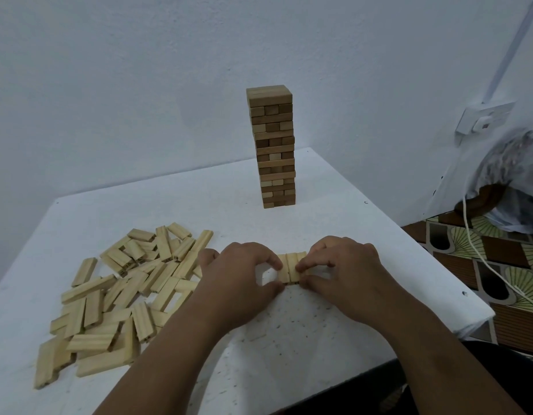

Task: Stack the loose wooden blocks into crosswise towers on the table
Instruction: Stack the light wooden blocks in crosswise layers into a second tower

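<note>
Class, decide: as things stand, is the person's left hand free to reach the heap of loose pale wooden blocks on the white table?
Probably not right away: the left hand is pinching the small row of pale blocks together with the right hand. Once released, the heap of loose pale wooden blocks lies just beside it, nothing between.

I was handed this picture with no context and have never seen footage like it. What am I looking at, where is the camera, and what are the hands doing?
There is no machine here: a person wears a camera on the head, looking down at their own hands. On the white table stands a finished block tower near the back, and a loose pile of wooden blocks lies to the left. The left hand and right hand pinch a short row of blocks lying side by side between them, apparently the first layer of a new tower.
</note>
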Action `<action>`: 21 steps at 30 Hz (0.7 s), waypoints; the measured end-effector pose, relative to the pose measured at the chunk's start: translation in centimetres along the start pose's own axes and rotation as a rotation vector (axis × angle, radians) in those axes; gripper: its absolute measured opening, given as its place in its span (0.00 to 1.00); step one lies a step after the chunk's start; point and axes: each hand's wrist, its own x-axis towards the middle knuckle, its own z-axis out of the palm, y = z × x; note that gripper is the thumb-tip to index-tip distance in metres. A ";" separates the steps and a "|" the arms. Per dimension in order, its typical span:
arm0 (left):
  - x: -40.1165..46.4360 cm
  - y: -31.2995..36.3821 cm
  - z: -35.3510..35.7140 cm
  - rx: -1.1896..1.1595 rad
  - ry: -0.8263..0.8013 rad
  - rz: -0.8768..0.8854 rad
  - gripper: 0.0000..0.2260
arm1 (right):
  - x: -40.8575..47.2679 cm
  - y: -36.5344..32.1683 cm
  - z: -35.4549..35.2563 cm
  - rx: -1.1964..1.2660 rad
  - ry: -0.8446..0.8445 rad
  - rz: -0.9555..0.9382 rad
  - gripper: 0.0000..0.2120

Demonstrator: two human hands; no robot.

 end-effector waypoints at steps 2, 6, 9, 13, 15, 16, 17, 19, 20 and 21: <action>-0.2 -0.2 -0.2 -0.001 0.003 -0.001 0.10 | 0.0 -0.3 0.0 0.024 0.011 0.002 0.11; -1.3 -0.7 -1.2 -0.036 0.075 -0.019 0.10 | -0.4 -0.5 -0.2 0.116 0.095 -0.025 0.13; -2.8 -1.5 -2.4 -0.077 0.183 -0.054 0.07 | -0.5 -1.1 -0.2 0.129 0.102 -0.070 0.06; -5.6 -3.5 -4.0 -0.137 0.287 -0.111 0.04 | -0.8 -3.5 1.1 0.122 0.094 -0.141 0.03; -7.1 -4.6 -4.6 -0.138 0.298 -0.141 0.03 | -1.0 -5.2 2.1 0.090 0.054 -0.202 0.08; -7.6 -5.0 -4.8 -0.139 0.306 -0.156 0.03 | -1.1 -6.0 2.6 0.063 0.022 -0.220 0.11; -8.1 -5.3 -5.0 -0.132 0.314 -0.177 0.02 | -1.2 -6.7 3.1 0.035 -0.010 -0.234 0.13; -9.0 -5.8 -5.3 -0.089 0.307 -0.233 0.03 | -1.3 -8.2 4.1 -0.018 -0.055 -0.265 0.14; -9.3 -6.0 -5.3 -0.067 0.294 -0.258 0.05 | -1.3 -8.8 4.6 -0.050 -0.069 -0.278 0.15; -9.7 -6.2 -5.2 -0.052 0.281 -0.276 0.05 | -1.4 -9.4 5.1 -0.086 -0.080 -0.289 0.16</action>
